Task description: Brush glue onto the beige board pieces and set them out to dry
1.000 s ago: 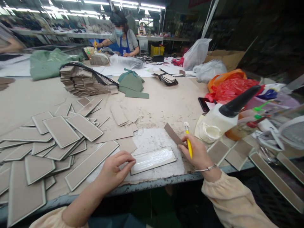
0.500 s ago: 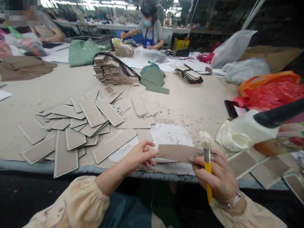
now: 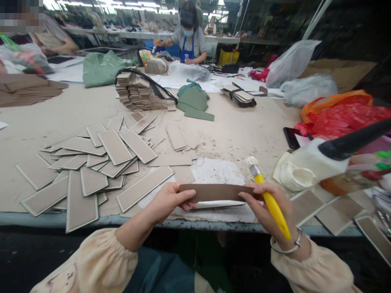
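Note:
A brown rectangular strip (image 3: 216, 193) is stretched level between my two hands, just above the table's near edge. My left hand (image 3: 171, 199) pinches its left end, thumb in front. The right end is pinched by my right hand (image 3: 271, 207), which also carries a yellow-handled paintbrush (image 3: 273, 207) with pale bristles pointing up and away. Below the strip lies another piece with a white face (image 3: 218, 204), partly hidden, on a white sheet (image 3: 218, 173). To the left is a loose heap of light-edged rectangular panels (image 3: 114, 146).
A white container with a round opening (image 3: 299, 173) and a black-handled tool stands at right, beside a phone (image 3: 291, 137) and a red plastic bag (image 3: 342, 118). Farther back are a stack of brown pieces (image 3: 137, 91) and green pieces (image 3: 194, 99). A co-worker (image 3: 189, 36) sits opposite.
My left hand has closed on the strip's left end. The strip has shifted left and its face has tilted. The paintbrush has swung from upright to slanting left in my right hand.

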The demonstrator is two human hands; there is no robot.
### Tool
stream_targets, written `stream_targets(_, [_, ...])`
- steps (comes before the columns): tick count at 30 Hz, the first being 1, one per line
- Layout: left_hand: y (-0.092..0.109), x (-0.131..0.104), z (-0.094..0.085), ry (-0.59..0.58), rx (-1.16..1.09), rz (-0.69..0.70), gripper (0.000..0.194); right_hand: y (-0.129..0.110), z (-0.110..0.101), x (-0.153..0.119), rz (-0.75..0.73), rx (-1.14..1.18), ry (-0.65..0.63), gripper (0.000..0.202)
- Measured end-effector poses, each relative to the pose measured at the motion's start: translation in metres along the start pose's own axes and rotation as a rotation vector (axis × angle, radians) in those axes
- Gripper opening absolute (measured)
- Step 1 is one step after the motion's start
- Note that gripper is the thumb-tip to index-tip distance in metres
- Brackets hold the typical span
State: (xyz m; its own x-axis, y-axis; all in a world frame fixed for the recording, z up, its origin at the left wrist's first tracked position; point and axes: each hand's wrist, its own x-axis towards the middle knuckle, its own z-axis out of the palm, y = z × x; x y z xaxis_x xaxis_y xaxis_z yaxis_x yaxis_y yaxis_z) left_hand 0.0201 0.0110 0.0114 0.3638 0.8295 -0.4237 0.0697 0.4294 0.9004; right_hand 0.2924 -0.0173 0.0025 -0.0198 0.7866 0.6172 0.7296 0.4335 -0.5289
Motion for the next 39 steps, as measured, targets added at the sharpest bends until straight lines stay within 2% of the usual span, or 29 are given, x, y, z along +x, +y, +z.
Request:
stream_targets(3, [-0.001, 0.002, 0.0, -0.013, -0.107, -0.093, 0.044, 0.007, 0.003, -0.001, 0.21, 0.088, 0.004, 0.027])
stream_targets(7, [-0.003, 0.005, 0.0, 0.002, -0.096, -0.096, 0.045, 0.01, 0.007, -0.002, 0.338, 0.236, -0.008, 0.028])
stream_targets(11, [-0.002, 0.006, -0.003, 0.041, -0.074, -0.062, 0.04, 0.013, 0.005, 0.0, 0.401, 0.297, -0.029, 0.029])
stream_targets(15, [-0.003, 0.006, -0.004, 0.058, 0.065, -0.026, 0.037, 0.02, 0.004, -0.001, 0.373, 0.243, -0.09, 0.028])
stream_targets(19, [-0.002, 0.006, -0.004, 0.062, 0.136, 0.017, 0.029, 0.022, 0.005, -0.001, 0.401, 0.279, -0.04, 0.031])
stream_targets(21, [-0.002, 0.004, -0.006, 0.132, 0.18, 0.168, 0.023, 0.019, 0.003, 0.001, 0.474, 0.394, -0.007, 0.033])
stream_targets(24, [0.0, -0.001, -0.01, 0.298, 0.389, 0.613, 0.013, 0.013, -0.002, 0.006, 0.563, 0.606, -0.043, 0.034])
stream_targets(26, [-0.001, -0.005, -0.012, 0.339, 0.555, 0.867, 0.016, 0.011, -0.007, 0.007, 0.545, 0.711, -0.103, 0.032])
stream_targets(27, [-0.001, -0.006, -0.013, 0.341, 0.622, 0.94, 0.019, 0.01, -0.009, 0.008, 0.521, 0.754, -0.135, 0.031])
stream_targets(31, [-0.007, -0.005, -0.013, 0.349, 0.749, 1.08, 0.025, 0.01, -0.015, 0.009, 0.47, 0.83, -0.206, 0.031])
stream_targets(35, [-0.014, 0.0, -0.013, 0.312, 0.794, 1.098, 0.027, 0.013, -0.013, 0.007, 0.464, 0.729, -0.221, 0.038])
stream_targets(39, [-0.017, 0.003, -0.016, 0.224, 0.856, 1.086, 0.028, 0.02, -0.007, 0.005, 0.434, 0.595, -0.201, 0.037])
